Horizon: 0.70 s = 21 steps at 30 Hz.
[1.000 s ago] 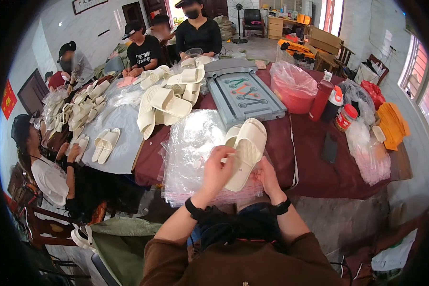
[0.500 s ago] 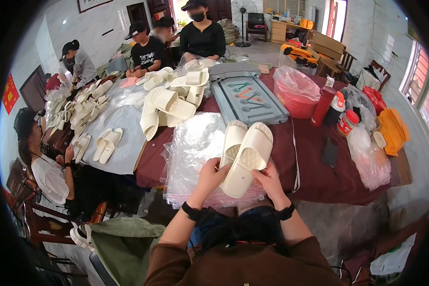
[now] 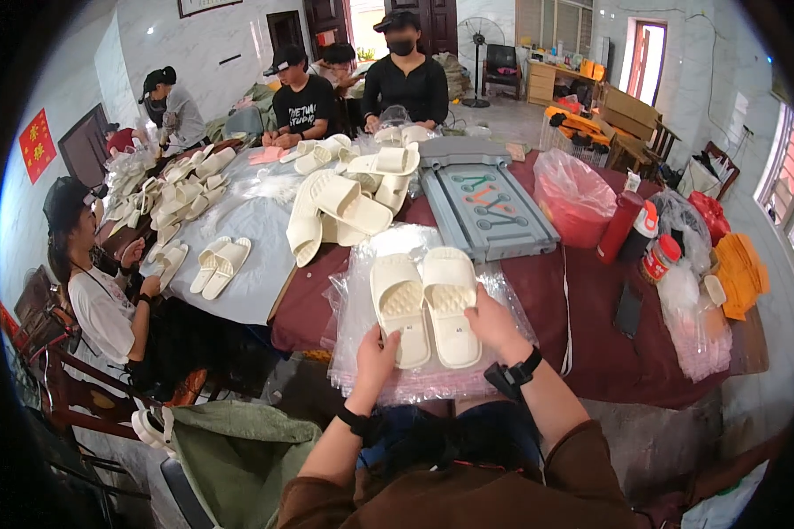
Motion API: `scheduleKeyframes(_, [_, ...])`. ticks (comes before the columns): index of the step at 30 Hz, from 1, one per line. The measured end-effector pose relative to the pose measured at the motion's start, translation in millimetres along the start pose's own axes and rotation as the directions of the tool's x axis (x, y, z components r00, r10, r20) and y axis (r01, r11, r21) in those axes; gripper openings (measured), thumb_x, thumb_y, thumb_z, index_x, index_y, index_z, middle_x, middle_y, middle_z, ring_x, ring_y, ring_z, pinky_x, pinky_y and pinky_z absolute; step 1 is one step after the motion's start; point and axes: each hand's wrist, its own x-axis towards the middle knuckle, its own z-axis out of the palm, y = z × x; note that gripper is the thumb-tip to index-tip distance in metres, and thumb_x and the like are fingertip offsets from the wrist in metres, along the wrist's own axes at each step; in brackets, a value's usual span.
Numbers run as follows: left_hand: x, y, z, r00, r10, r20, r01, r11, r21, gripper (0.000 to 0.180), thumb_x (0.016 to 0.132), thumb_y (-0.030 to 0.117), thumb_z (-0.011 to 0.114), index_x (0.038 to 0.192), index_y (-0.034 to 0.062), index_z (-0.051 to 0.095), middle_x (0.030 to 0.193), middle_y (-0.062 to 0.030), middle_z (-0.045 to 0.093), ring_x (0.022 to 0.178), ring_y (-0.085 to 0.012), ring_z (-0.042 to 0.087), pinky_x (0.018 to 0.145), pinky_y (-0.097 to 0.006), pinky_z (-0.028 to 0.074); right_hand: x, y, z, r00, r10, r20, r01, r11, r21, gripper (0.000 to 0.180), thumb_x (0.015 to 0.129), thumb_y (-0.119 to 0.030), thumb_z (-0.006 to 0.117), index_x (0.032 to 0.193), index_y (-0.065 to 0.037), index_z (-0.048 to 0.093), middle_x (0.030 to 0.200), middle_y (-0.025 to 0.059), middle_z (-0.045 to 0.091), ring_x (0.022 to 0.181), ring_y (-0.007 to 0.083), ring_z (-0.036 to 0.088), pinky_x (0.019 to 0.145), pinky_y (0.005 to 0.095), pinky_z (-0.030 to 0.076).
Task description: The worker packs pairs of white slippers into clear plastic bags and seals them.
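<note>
Two cream slide slippers lie side by side, soles down, on a stack of clear plastic bags (image 3: pixel 362 291) at the near table edge. My left hand (image 3: pixel 377 357) grips the heel of the left slipper (image 3: pixel 400 304). The heel and right side of the right slipper (image 3: pixel 451 300) rest in my right hand (image 3: pixel 496 324). Both wrists carry dark bands.
A loose pile of cream slippers (image 3: pixel 340 207) lies behind the bags, with more slippers (image 3: pixel 172 189) at far left. A grey moulded tray (image 3: pixel 488 207), a pink-bagged red tub (image 3: pixel 573 198), bottles (image 3: pixel 620 227) and a phone (image 3: pixel 628 310) stand to the right. Other people sit around the table.
The slippers were held stacked and tilted up in both hands; now they lie flat next to each other on the plastic bags, my hands at their heels.
</note>
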Motion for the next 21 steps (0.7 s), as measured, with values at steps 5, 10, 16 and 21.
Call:
scheduleKeyframes(5, [-5.7, 7.3, -3.4, 1.0, -0.027, 0.008, 0.025, 0.987, 0.162, 0.033, 0.091, 0.025, 0.067, 0.113, 0.0001, 0.063, 0.1, -0.0225, 0.068, 0.088, -0.0365, 0.066, 0.075, -0.041, 0.051, -20.3, -28.4, -2.7, 0.929, -0.283, -0.238, 0.245, 0.953, -0.177, 0.057, 0.085, -0.018, 0.07, 0.132, 0.002, 0.044, 0.109, 0.0247, 0.053, 0.087, 0.0439, 0.064, 0.078, 0.0484, 0.054])
scheduleKeyframes(10, [-7.9, -5.9, 1.4, 0.999, 0.025, -0.036, -0.022, 0.995, 0.094, 0.058, 0.091, 0.024, 0.069, 0.137, -0.0034, 0.047, 0.109, -0.0266, 0.066, 0.097, -0.0389, 0.065, 0.081, -0.041, 0.051, -13.5, -62.1, -0.6, 0.975, -0.204, -0.092, 0.183, 0.962, -0.203, 0.053, 0.084, -0.021, 0.074, 0.125, 0.004, 0.05, 0.109, 0.0249, 0.053, 0.093, 0.0393, 0.064, 0.076, 0.0459, 0.054])
scheduleKeyframes(16, [-5.9, -3.7, -2.9, 0.999, -0.001, 0.042, 0.0, 1.0, 0.008, 0.072, 0.089, 0.016, 0.073, 0.148, -0.0019, 0.036, 0.081, -0.0061, 0.057, 0.07, -0.0115, 0.055, 0.062, -0.028, 0.046, 18.9, -42.9, 45.5, 0.903, -0.429, 0.012, 0.412, 0.857, -0.309, 0.055, 0.085, -0.035, 0.073, 0.121, 0.003, 0.057, 0.121, 0.024, 0.055, 0.108, 0.0395, 0.058, 0.092, 0.0454, 0.049])
scheduleKeyframes(21, [-9.6, -2.0, -13.3, 0.997, -0.054, 0.055, 0.058, 0.995, -0.08, 0.079, 0.088, 0.017, 0.074, 0.151, 0.0017, 0.029, 0.083, -0.008, 0.06, 0.069, -0.0145, 0.058, 0.062, -0.029, 0.048, 43.9, -48.6, 50.6, 0.876, -0.481, 0.043, 0.476, 0.844, -0.249, 0.057, 0.085, -0.043, 0.07, 0.119, 0.001, 0.061, 0.117, 0.0228, 0.058, 0.113, 0.0414, 0.055, 0.098, 0.0468, 0.045])
